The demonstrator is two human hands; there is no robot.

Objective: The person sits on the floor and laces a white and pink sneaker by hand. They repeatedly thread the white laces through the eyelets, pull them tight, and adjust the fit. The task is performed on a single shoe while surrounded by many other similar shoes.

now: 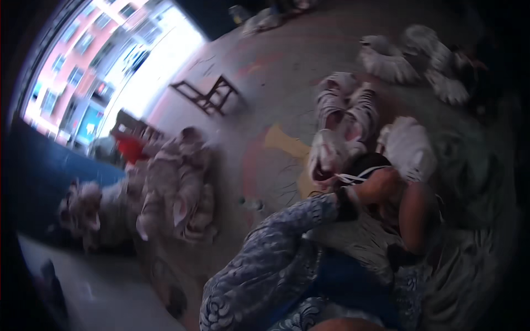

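My left hand (378, 187), in a patterned blue-grey sleeve with a dark cuff, is closed at a thin white strip (361, 176) that loops out to its left. Close beside it is my right hand (417, 212), smeared by motion, its fingers not clear. Both hands are above my lap, over a dark rounded thing (369, 161) that I cannot make out. Just beyond them lie a whitish bundle (327, 157) with reddish edges, which looks like stacked work gloves, and a rounder white bundle (409, 148).
More pale bundles (386, 60) lie on the floor at the far right. A large heap of them (179, 185) stands at the left, near a red item (130, 148). A small wooden stool frame (212, 95) is on the floor before a bright doorway (160, 52). Dark cloth (469, 176) spreads at the right.
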